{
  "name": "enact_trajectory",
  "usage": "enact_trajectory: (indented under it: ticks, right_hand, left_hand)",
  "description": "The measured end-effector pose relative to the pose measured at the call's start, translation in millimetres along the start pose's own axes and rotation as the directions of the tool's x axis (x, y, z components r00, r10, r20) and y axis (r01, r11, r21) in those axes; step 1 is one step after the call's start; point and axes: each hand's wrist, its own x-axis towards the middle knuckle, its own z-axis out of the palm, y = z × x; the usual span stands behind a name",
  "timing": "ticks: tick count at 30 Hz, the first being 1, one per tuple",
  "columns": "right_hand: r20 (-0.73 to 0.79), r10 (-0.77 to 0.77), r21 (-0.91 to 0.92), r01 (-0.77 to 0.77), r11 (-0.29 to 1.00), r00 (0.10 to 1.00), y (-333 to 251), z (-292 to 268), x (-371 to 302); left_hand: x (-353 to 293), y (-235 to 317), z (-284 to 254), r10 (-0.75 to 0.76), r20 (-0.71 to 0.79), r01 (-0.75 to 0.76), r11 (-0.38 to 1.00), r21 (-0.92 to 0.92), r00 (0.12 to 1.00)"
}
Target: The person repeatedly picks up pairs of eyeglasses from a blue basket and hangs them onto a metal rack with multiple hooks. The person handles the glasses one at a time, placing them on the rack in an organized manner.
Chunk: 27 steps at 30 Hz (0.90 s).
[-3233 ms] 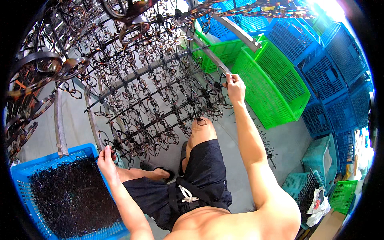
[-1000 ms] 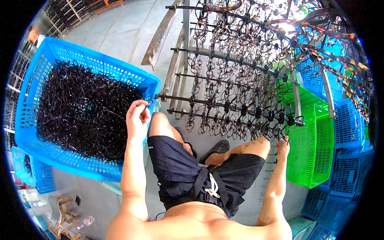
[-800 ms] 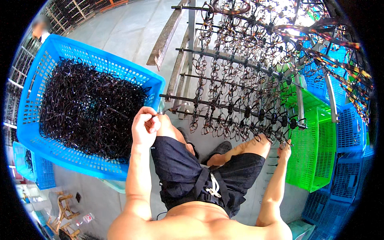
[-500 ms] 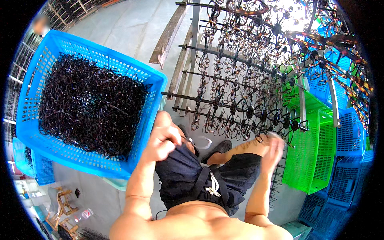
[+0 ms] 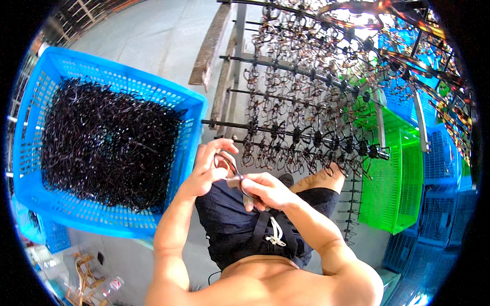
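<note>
- Your left hand (image 5: 206, 173) and right hand (image 5: 268, 189) meet over your lap, just in front of the dark shorts (image 5: 245, 224).
- Between them you hold one eyeglass frame (image 5: 232, 176). It is thin and dark, and much of it is hidden by your fingers.
- Left hand: thumb and forefinger are closed in a pinch on the frame's upper end, the other fingers loosely curled.
- Right hand: closed over the frame's lower end. How the fingertips sit on it cannot be told, since the knuckles cover them.
- The frame's long axis runs on a slant, from upper left at your left fingers down to the right into your right hand.
- The rack (image 5: 306, 137) of rods hung with many frames stands ahead and to your right. Its nearest rod lies just above your hands, a little closer to the right hand.
- The blue crate (image 5: 189, 109), filled with a tangle of dark frames, sits to your left. Its near corner is just beside your left hand, not touching.
- A green crate (image 5: 398, 183) stands behind the rack on the right, well apart from both hands.
</note>
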Motion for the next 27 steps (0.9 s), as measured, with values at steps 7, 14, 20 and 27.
enact_trajectory:
  ticks: [7,14,20,27]
  right_hand:
    - [-0.771,-0.372,-0.255,0.286,0.924,0.517,-3,-11,32]
    - [-0.732,-0.239,-0.13,0.214,0.968,0.638,-12,-13,54]
    - [-0.768,-0.24,-0.185,0.153,0.971,0.594,-13,2,58]
    - [-0.722,-0.34,-0.086,0.41,0.908,0.603,3,-10,72]
  left_hand:
    - [8,-60,-138,0.308,-0.667,0.673,0.103,0.733,0.679]
    - [5,-94,-166,-0.057,-0.891,0.893,0.023,0.45,0.451]
    - [4,-101,-168,0.015,-0.928,0.915,0.162,0.369,0.371]
    - [-8,-95,-150,0.322,-0.783,0.752,0.247,0.612,0.532]
